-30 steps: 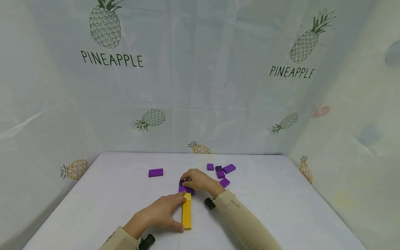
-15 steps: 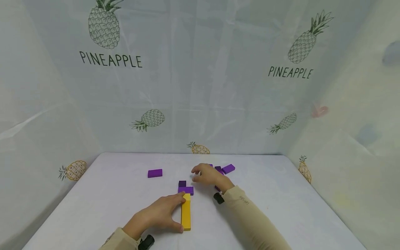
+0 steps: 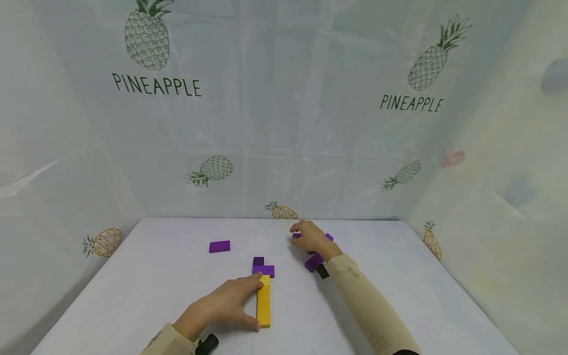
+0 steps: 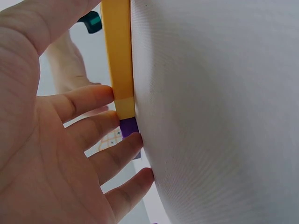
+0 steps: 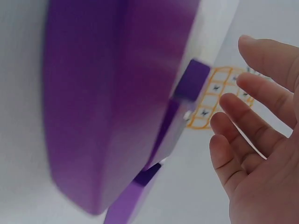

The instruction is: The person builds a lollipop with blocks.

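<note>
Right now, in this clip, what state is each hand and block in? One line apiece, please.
Left hand: fingertips touching the side of the yellow bar.
Right hand: fingers relaxed, holding nothing.
Yellow bar: lying flat, lengthwise away from the person.
Purple crosspiece: lying across the bar's far end.
Dark purple block: just beyond the crosspiece's left end.
Lone purple block: lying apart.
Purple blocks near the right hand: scattered, partly hidden.

Head view, clock from centre. At 6: yellow rectangular bar (image 3: 264,306), paler yellow at its 12 o'clock end; solid purple oblong block (image 3: 267,270) beyond. At 7–8: plain purple flat block (image 3: 219,246). At 5: beige fabric sleeve (image 3: 370,303), dark lettering (image 3: 353,272). Pale grey sheet (image 3: 284,108): green line-drawn pineapples (image 3: 147,47) at 10 and 2; orange-outlined pineapple (image 3: 108,242) at 8.
</note>
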`<state>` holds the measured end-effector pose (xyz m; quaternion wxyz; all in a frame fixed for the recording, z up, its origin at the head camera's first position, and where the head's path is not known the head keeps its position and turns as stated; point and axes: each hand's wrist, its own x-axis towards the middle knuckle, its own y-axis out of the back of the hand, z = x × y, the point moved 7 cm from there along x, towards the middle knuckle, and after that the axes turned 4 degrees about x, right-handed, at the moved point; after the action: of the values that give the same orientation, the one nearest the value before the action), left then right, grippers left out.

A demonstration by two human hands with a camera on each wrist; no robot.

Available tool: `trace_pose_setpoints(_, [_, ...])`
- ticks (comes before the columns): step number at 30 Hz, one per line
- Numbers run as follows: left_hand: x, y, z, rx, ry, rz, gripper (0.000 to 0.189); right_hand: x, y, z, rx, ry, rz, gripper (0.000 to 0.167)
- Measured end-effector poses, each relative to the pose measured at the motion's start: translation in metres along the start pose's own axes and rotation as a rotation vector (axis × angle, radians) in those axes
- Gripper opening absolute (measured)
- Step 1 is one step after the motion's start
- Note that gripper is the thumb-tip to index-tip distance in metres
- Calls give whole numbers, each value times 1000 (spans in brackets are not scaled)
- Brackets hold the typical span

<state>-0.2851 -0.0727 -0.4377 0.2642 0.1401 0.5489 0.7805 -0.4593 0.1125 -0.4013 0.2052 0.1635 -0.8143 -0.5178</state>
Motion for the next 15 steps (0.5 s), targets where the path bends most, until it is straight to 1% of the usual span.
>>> trace_pose_setpoints(4, [-1, 0, 1, -1, 4, 3, 89, -1, -1, 13, -3, -74, -4, 32])
trace_pose_setpoints(7, [-1, 1, 1, 3, 2, 11, 89, -3, 0, 19, 12, -111, -9, 30])
trace_pose_setpoints(12, [0, -1, -1, 8, 4, 11, 89, -4, -1, 22, 44, -130, -31, 29])
trace_pose_setpoints(15, [0, -1, -2, 9, 5, 11, 89, -4, -2, 22, 42, -120, -36, 29])
